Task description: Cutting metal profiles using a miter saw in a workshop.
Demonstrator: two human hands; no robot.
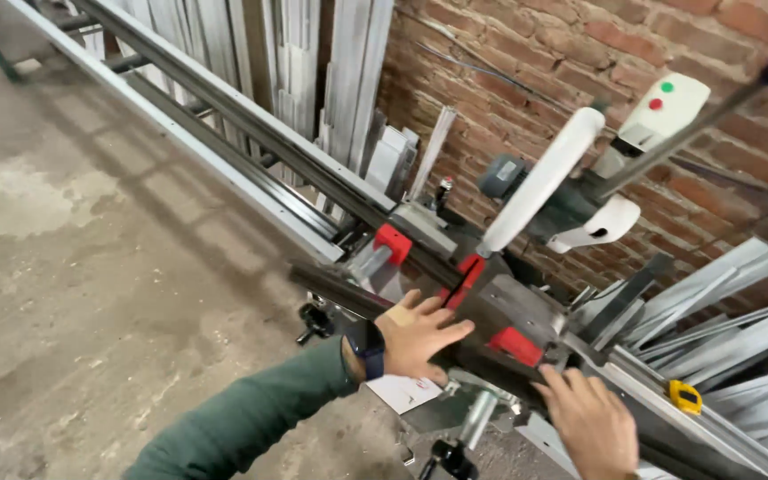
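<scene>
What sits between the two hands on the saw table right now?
In the head view, a red clamp block on the saw table lies between the left hand and right hand.

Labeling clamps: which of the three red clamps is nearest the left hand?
The middle red clamp, just past the left hand's fingertips; the others sit farther up-left and down-right.

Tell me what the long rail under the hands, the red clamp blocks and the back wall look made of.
Long rail: likely dark-coated aluminium, straight with a dull sheen. Red clamp blocks: probably moulded plastic, glossy and uniform. Back wall: bare red brick, mortar joints visible.
</scene>
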